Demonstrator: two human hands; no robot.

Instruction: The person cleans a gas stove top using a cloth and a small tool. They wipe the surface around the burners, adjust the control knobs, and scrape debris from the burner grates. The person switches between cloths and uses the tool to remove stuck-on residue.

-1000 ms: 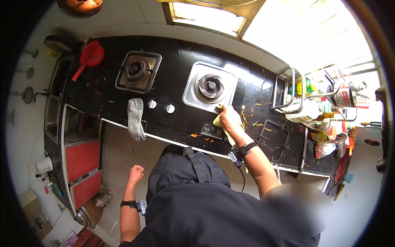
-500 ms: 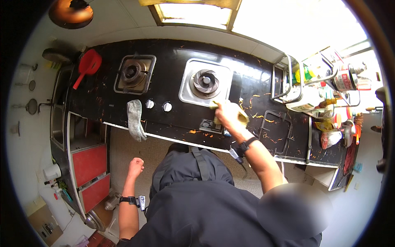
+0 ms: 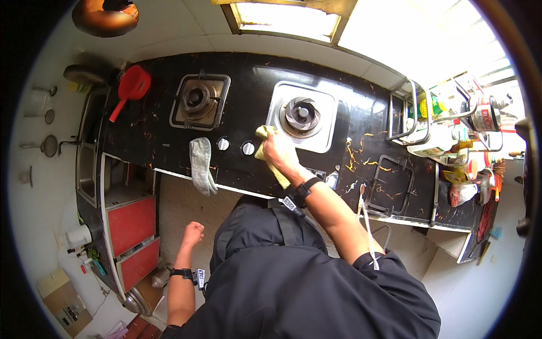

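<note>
Yellow cloth (image 3: 270,153) under right hand (image 3: 280,151), prob. gripped

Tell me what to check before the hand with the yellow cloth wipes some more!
1. Cloth in hand: the right hand presses the yellow cloth on the black stove top. Ok.
2. Burners off: no flame shows on the right burner or the left burner. Ok.
3. Knobs: the two white knobs sit right beside the cloth and might get bumped. Not ok.
4. Grey rag: it hangs over the front edge, apart from the cloth. Ok.
5. Left hand: a fist down by the person's side, holding nothing visible. Ok.
6. Scraps: orange bits lie to the right. Not ok.
</note>
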